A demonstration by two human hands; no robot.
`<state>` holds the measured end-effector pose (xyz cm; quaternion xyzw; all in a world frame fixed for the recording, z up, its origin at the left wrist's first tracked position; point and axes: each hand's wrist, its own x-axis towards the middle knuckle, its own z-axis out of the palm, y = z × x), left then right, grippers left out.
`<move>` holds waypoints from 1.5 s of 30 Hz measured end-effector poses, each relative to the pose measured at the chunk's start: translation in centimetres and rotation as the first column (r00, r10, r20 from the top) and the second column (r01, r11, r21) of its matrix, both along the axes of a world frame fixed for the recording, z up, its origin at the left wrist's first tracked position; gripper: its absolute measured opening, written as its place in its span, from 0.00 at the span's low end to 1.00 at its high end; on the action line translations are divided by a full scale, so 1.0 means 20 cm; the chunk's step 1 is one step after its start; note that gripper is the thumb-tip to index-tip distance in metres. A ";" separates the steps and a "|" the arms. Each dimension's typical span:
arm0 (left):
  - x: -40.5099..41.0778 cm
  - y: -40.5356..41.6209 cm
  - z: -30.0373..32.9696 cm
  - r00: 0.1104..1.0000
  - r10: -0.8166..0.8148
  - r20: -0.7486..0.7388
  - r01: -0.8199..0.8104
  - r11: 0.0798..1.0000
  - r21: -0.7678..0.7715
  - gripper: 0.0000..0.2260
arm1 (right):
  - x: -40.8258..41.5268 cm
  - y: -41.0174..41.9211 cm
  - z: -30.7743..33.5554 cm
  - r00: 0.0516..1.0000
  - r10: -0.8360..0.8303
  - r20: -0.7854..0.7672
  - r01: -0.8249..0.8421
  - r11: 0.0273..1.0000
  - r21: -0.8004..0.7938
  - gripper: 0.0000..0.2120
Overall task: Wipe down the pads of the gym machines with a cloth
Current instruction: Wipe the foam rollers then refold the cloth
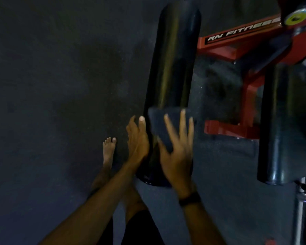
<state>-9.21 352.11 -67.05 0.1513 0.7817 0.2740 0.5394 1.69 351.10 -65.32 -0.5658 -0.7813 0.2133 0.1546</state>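
A long black roller pad [173, 64] of a red gym machine runs down the middle of the view. A dark grey cloth [160, 124] lies over its lower part. My right hand [177, 152] presses the cloth against the pad with straight, spread fingers. My left hand [137, 140] rests flat on the pad's left side, fingers straight. A second black roller pad [281, 124] stands to the right, untouched.
The red frame [237, 50] with a white "RN FITNESS" label crosses behind the pads at the upper right. A chrome post [301, 209] drops below the second pad. Dark rubber floor spreads to the left, with my bare foot [109, 151] on it.
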 end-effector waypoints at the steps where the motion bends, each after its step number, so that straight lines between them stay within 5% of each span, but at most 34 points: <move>1: -0.01 0.00 0.02 0.996 0.088 0.021 -0.089 0.996 0.020 0.24 | -0.02 0.19 -0.02 1.000 -0.017 -0.023 0.017 1.000 -0.002 0.26; 6: -0.07 -0.01 -0.07 0.999 0.028 0.029 -0.025 0.995 -0.102 0.27 | -0.19 0.65 -0.02 0.999 -0.030 0.044 0.028 0.999 0.043 0.28; 13: -0.08 0.00 -0.04 0.997 0.077 -0.023 -0.078 0.995 -0.056 0.25 | 0.00 -0.20 -0.02 0.993 -0.087 0.079 0.084 0.996 0.037 0.30; 15: -0.05 -0.02 -0.02 0.996 -0.021 -0.081 0.022 1.000 0.014 0.24 | 0.00 -0.23 -0.03 0.990 -0.135 0.036 0.135 0.991 -0.013 0.28; 24: -0.01 0.00 -0.02 0.972 0.020 -0.236 0.000 0.997 0.082 0.25 | -0.26 0.68 0.02 0.931 -0.364 -0.036 0.357 0.926 -0.119 0.30; 34: -0.43 0.19 0.19 0.926 -0.091 -0.367 0.200 0.942 0.271 0.27 | -0.10 0.00 0.05 0.936 -0.351 0.027 0.348 0.912 -0.218 0.31; 45: -0.67 0.63 0.39 0.836 -0.301 -0.458 0.484 0.799 0.358 0.26 | -0.33 0.46 0.08 0.783 -0.595 0.181 0.622 0.760 -0.190 0.28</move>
